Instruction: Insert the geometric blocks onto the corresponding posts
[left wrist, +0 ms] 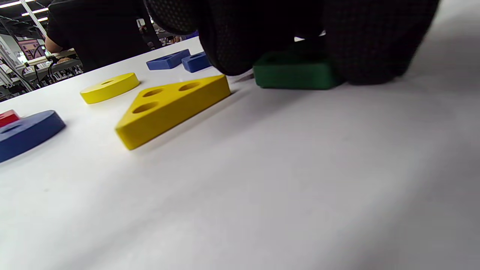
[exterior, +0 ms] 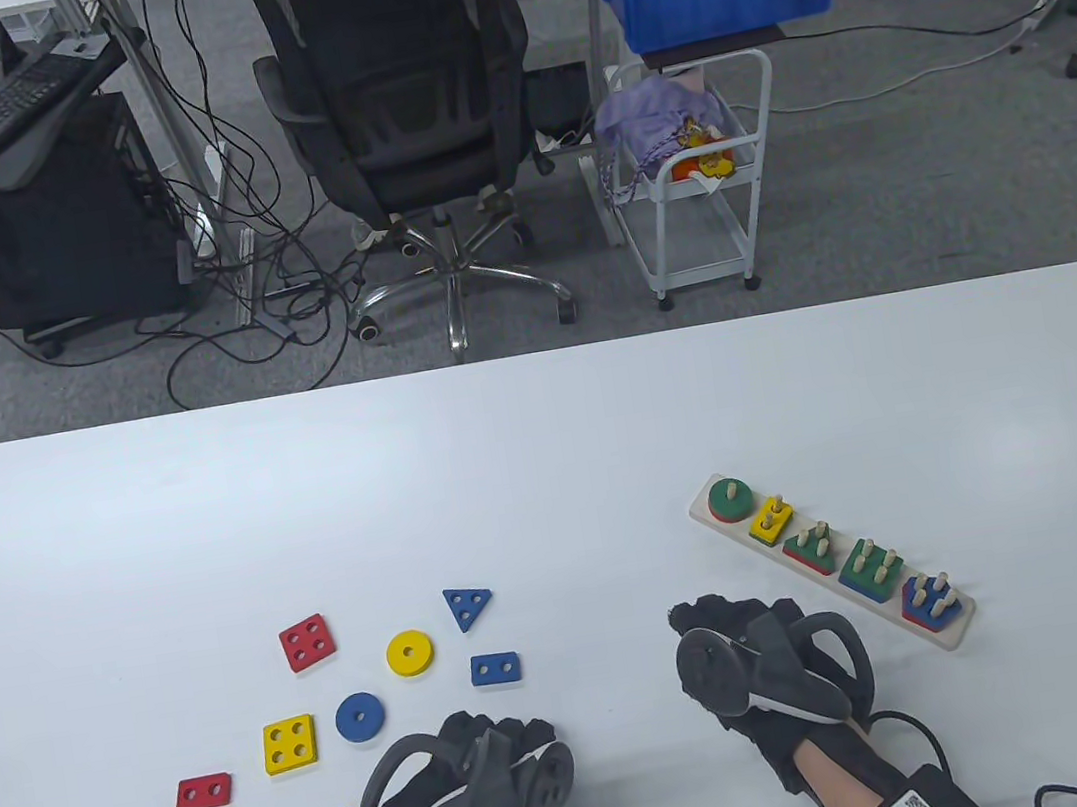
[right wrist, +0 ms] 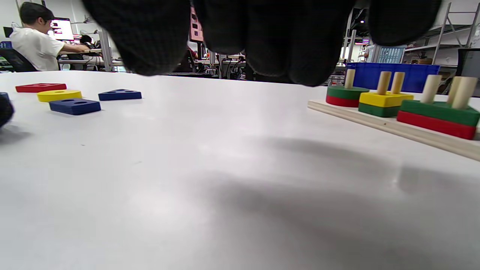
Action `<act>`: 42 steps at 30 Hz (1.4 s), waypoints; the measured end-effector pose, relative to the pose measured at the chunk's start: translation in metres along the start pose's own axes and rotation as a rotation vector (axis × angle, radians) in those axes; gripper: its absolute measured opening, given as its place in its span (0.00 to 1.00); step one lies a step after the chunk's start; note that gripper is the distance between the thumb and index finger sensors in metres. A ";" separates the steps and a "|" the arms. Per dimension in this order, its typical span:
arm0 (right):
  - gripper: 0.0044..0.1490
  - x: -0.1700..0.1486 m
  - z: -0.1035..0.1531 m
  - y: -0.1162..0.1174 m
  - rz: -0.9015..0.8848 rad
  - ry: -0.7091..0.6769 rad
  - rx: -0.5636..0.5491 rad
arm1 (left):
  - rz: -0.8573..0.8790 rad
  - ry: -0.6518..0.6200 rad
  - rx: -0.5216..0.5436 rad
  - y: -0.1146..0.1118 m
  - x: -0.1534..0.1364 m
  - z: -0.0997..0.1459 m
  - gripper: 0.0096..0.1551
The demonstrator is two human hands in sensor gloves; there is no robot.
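Your left hand sits low on the table, fingers curled down around a green block, pinching it at both ends. The block lies flat, not lifted, and the hand hides it in the table view. The peg board lies well apart, toward 2 o'clock from that hand, its long axis running from 10 to 4 o'clock. Your right hand is nearer the board, just beside its near edge, hovering over bare table with fingers hanging loose and holding nothing.

Judging by that, the move across is long for the left hand; a handover or a reach past the right hand seems needed.

The blocks are painted wood, smooth, matte, flat with drilled holes. Loose ones: a yellow triangle just beside the green block, a yellow ring, a blue disc, a blue triangle, a red square, a yellow square. The board is pale bare wood with round pegs, each station already stacked.
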State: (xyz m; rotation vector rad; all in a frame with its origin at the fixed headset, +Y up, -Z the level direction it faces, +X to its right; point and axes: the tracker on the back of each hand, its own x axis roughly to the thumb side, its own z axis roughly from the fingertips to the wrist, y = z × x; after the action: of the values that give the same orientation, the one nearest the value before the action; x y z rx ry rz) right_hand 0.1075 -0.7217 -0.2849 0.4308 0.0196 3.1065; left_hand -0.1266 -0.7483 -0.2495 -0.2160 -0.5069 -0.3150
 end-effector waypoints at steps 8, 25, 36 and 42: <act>0.51 0.025 0.014 -0.019 -0.202 -0.172 -0.189 | 0.689 -0.010 0.199 0.043 -0.033 -0.002 0.45; 0.47 0.037 0.031 -0.035 -0.372 -0.284 -0.540 | 1.581 -0.230 0.003 0.028 -0.028 -0.028 0.47; 0.45 -0.065 0.017 -0.042 -0.147 0.023 -0.332 | 0.526 0.199 0.241 0.018 -0.088 0.013 0.42; 0.43 -0.125 0.024 -0.037 -0.092 0.262 -0.150 | 0.298 0.332 0.213 -0.007 -0.120 0.031 0.41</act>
State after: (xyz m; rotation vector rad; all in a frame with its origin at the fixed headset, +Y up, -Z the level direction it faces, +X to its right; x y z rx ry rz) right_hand 0.2346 -0.6854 -0.2959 0.0183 -0.1858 3.0213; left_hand -0.2423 -0.7174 -0.2835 -0.0282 -0.1723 -0.0026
